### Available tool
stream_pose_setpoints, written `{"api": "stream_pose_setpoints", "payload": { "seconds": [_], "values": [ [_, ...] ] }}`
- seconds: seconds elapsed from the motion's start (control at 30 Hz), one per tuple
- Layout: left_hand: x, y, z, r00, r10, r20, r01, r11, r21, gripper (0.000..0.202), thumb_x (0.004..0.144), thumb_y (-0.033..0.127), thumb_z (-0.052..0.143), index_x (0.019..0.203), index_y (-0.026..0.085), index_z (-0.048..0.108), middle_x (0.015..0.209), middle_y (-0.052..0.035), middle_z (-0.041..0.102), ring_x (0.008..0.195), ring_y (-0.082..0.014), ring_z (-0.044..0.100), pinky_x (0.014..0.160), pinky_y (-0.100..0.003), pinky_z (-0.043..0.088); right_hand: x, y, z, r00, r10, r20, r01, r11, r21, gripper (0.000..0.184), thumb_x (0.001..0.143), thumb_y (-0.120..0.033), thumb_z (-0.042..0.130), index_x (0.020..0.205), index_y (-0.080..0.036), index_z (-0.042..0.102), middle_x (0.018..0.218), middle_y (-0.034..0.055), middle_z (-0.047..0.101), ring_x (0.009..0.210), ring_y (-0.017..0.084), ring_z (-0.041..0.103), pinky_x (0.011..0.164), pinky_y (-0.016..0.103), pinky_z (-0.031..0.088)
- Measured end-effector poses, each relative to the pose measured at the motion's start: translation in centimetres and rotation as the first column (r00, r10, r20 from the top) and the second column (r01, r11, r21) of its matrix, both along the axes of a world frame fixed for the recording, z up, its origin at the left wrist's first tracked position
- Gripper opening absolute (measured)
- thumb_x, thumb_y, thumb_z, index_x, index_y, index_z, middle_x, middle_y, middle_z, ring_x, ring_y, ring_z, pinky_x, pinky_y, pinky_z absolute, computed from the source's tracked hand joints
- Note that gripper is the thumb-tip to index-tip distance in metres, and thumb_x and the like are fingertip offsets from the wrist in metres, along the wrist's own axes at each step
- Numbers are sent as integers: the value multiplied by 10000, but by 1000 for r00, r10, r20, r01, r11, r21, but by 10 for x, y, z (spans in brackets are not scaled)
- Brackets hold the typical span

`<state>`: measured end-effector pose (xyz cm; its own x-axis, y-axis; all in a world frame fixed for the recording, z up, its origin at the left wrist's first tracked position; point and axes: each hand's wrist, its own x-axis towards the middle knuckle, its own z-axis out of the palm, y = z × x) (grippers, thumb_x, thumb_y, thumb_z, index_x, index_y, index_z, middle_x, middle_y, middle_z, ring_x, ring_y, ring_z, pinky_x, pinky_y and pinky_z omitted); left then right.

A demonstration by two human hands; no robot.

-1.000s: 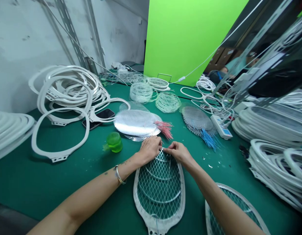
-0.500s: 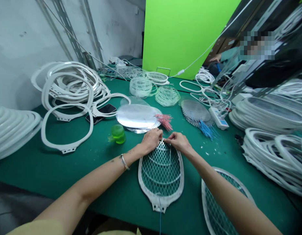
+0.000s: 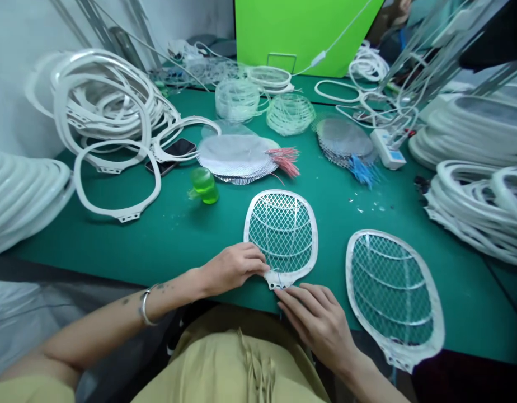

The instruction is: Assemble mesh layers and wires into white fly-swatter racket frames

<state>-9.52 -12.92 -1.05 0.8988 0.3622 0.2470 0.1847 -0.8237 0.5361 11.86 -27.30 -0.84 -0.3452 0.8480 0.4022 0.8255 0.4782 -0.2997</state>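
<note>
In the head view a white mosquito-swatter racket frame [image 3: 313, 235] with metal mesh lies flat on the green table in front of me. My left hand [image 3: 233, 268] is closed at its lower left rim, fingertips by the neck. My right hand [image 3: 319, 322] has its fingers together at the holed neck tab, fingertips touching it; its thumb is hidden. A thin blue wire [image 3: 280, 278] runs over the tab and down past the table edge. A second meshed racket frame [image 3: 437, 296] lies to the right of my hands.
A green jar [image 3: 205, 186] stands beyond my left hand. Behind lie stacked mesh sheets [image 3: 233, 151] with red wires [image 3: 286, 160], darker mesh sheets [image 3: 346, 137] with blue wires [image 3: 363, 170], and a power strip [image 3: 388, 150]. White frames [image 3: 116, 210] pile up at both sides.
Both hands have moved from the frame's far end to its neck end, nearest me. The view has tilted down, and the second frame now shows uncovered by my right arm.
</note>
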Motion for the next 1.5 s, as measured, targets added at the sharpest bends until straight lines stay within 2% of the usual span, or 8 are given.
{"api": "stream_pose_setpoints", "payload": {
  "seconds": [0.23, 0.4, 0.97, 1.07, 1.17, 1.23, 1.33, 1.5],
  "values": [
    [3, -1, 0, 999, -24, -34, 30, 985, 173, 347, 952, 58, 358, 1113, 176, 642, 1008, -81, 672, 942, -167, 596, 848, -297, 507, -1, 11, 4, 1000, 18, -12, -18, 1000, -5, 264, 896, -138, 587, 1149, -190, 645, 945, 29, 727, 830, 160, 624, 786, 337, 411],
    [4, -3, 3, 994, -30, -101, 49, 980, 192, 378, 938, 38, 344, 1080, 186, 660, 995, -79, 656, 940, -169, 589, 841, -295, 503, -1, 12, 5, 999, 20, -38, -23, 997, -73, 248, 893, -144, 578, 1119, -211, 656, 919, 22, 725, 815, 154, 630, 805, 348, 417],
    [8, 2, 12, 979, -99, -179, 144, 955, 261, 323, 946, 51, 360, 1050, 174, 640, 1000, -71, 663, 921, -179, 591, 818, -297, 471, 2, 14, 7, 995, 31, -93, -45, 988, -145, 206, 876, -146, 593, 1059, -212, 663, 854, 6, 700, 779, 143, 597, 836, 344, 380],
    [9, 2, 19, 961, -127, -246, 194, 943, 270, 293, 924, 75, 415, 1086, 174, 638, 1051, -86, 664, 973, -206, 602, 870, -354, 473, 3, 23, 13, 990, 1, -143, -37, 967, -252, 144, 894, -239, 585, 1013, -238, 666, 839, 7, 696, 771, 143, 605, 790, 324, 383],
    [8, 2, 25, 955, -137, -262, 202, 950, 239, 285, 914, 146, 466, 1143, 181, 631, 1282, -96, 600, 1228, -252, 510, 1048, -433, 382, 5, 43, 19, 970, -197, -143, 112, 884, -454, 127, 897, -339, 578, 849, -234, 629, 736, -13, 672, 675, 139, 591, 707, 306, 372],
    [8, 3, 27, 954, -151, -260, 209, 954, 213, 313, 913, 157, 468, 1181, 202, 623, 1365, -60, 556, 1349, -245, 403, 1144, -450, 276, 7, 59, 22, 955, -288, -70, 185, 764, -618, 168, 870, -349, 601, 747, -237, 578, 676, -33, 658, 614, 137, 577, 625, 287, 348],
    [7, 4, 28, 951, -160, -264, 211, 961, 179, 354, 899, 139, 474, 1211, 222, 619, 1347, -27, 579, 1383, -234, 365, 1184, -465, 204, 10, 78, 24, 961, -277, 20, 189, 601, -777, 202, 819, -369, 643, 692, -249, 541, 661, -50, 670, 598, 145, 583, 525, 266, 288],
    [10, 9, 30, 947, -161, -280, 193, 977, 93, 382, 839, 141, 537, 1199, 218, 640, 1319, -43, 601, 1316, -271, 463, 1171, -510, 226, 10, 86, 24, 964, -240, 116, 231, 529, -817, 219, 806, -389, 643, 685, -250, 524, 635, -46, 667, 596, 154, 586, 514, 265, 257]
  ]
}}
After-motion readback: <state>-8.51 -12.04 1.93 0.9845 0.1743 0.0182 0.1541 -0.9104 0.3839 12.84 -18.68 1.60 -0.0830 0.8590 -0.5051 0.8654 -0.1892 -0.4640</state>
